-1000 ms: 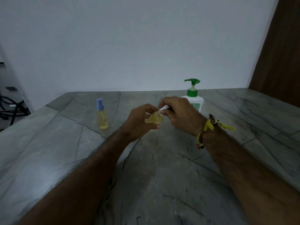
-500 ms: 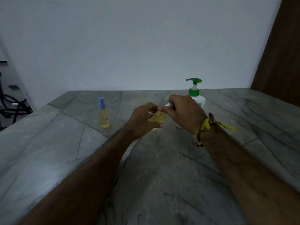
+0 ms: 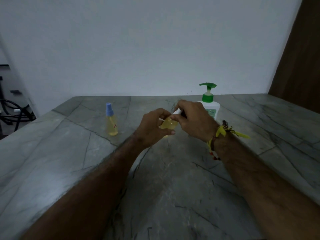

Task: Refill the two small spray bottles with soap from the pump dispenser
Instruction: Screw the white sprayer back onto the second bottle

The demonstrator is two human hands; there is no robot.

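Note:
My left hand [image 3: 153,129] grips a small clear bottle of yellow liquid [image 3: 168,125] above the middle of the grey stone table [image 3: 173,179]. My right hand [image 3: 194,118] pinches the white spray cap [image 3: 178,112] at the top of that bottle. Whether the cap is seated or loose is hidden by my fingers. A second small spray bottle [image 3: 111,120], yellow with a blue cap, stands upright on the table to the left. The white pump dispenser with the green pump [image 3: 208,101] stands behind my right hand, partly covered by it.
A white wall rises behind the table's far edge. A brown wooden panel [image 3: 297,58] fills the right side. Black cables and a stand [image 3: 12,108] sit past the table's left edge. A yellow thread band [image 3: 223,132] is tied on my right wrist.
Both hands stay together on the bottle and cap. My right hand's fingers shifted a little on the cap, and the view drifted slightly; the standing bottle and the dispenser did not move.

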